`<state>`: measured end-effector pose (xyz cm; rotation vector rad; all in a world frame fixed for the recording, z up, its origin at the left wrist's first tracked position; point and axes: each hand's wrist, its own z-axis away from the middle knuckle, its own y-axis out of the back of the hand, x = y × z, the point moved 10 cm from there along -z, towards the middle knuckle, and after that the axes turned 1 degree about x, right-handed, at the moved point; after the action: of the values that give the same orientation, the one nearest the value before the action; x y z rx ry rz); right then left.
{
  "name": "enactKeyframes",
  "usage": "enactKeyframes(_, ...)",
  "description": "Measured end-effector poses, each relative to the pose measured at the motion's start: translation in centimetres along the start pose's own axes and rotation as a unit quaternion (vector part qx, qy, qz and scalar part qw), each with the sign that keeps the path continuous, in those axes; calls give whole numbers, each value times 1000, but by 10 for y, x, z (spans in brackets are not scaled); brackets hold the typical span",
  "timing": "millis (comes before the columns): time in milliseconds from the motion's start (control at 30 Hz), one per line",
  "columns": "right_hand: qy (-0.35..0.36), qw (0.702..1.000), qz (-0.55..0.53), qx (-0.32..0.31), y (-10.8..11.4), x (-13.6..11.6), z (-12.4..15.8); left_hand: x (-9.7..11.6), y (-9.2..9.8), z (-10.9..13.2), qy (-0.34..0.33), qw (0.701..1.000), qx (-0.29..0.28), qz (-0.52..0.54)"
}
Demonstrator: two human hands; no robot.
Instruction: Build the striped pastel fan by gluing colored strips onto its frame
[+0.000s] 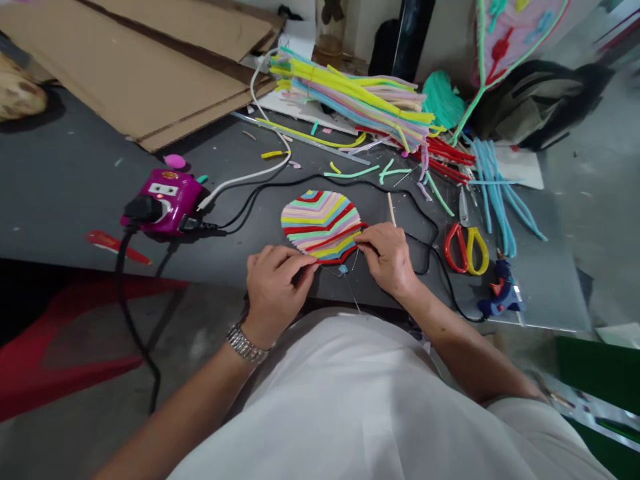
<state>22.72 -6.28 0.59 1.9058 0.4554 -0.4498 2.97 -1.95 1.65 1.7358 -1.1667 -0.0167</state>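
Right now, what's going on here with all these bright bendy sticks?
A person is working at a dark table with bare hands. Their left hand and right hand are at the lower edge of a striped, rounded pipe-cleaner panel. Behind it lies a big bundle of pipe cleaners. Red-and-yellow scissors and a blue glue gun sit to the right, a purple power socket to the left.

Two hands are counted: the left hand [273, 293] and the right hand [386, 257], both near. One striped panel [323, 227] is seen between them, and one metal wristwatch [245, 345] on the left wrist. To the right, one pair of scissors [467, 250] and one blue glue gun [501, 291] are counted; to the left, one magenta power socket [163, 199]; far, one bundle of coloured strips [355, 100].
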Motion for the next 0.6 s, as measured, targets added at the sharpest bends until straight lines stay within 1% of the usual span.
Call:
enactKeyframes(167,4,1000,0,14,4,0,1,0,1,0,-1,1000,-4,-7)
enactKeyframes(300,15,1000,-8,15,5,-2,1,14,4,-4,-26,999,19,-19)
enactKeyframes(433,19,999,-18,18,6,-2,2,28,-1,-12,-51,998,16,-37)
enactKeyframes(600,24,999,3,21,5,-2,2,30,-8,-16,-67,996,-3,-53)
